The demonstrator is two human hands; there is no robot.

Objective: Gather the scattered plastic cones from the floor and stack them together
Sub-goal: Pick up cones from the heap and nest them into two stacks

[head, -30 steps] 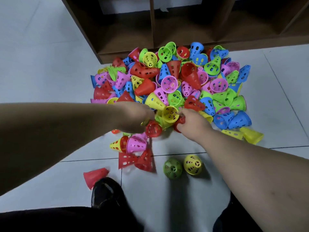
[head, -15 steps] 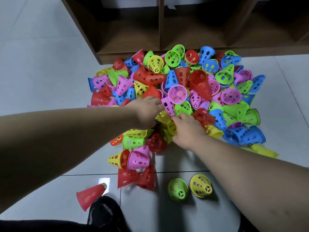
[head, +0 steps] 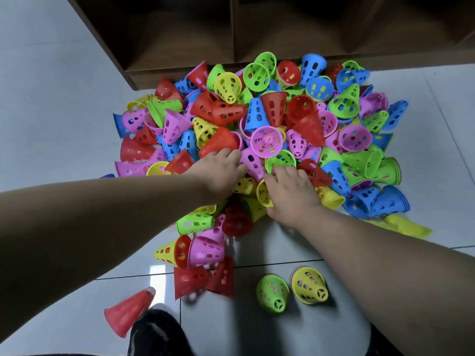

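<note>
The plastic cones (head: 303, 119) are heaped in a loose, many-coloured pile on the tiled floor (head: 51, 104), directly before a brown shelf unit (head: 180, 34). A few are found apart from it, nearer to the person. A green cone (head: 272, 294) and a standing yellow cone (head: 309, 285) are set side by side, and a red cone (head: 128, 309) is laid on its side just beside a black shoe (head: 154, 335). Only short nested groups are seen, so the task is judged to be in its early part.

Both hands are pushed into the near edge of the pile. The fingers of the left hand (head: 218, 170) are bent down against a pink cone (head: 253, 160). The right hand (head: 290, 194) is laid beside a tilted yellow cone (head: 262, 192). Whether anything is really grasped cannot be told, because the fingertips are hidden among the cones.

The pile is not stable. If one cone is pulled from below, its neighbours may be dragged along and rolled away, perhaps into the open shelf unit. The red cone could be crushed if the shoe is moved. Cones that are pressed together crookedly may be jammed.
</note>
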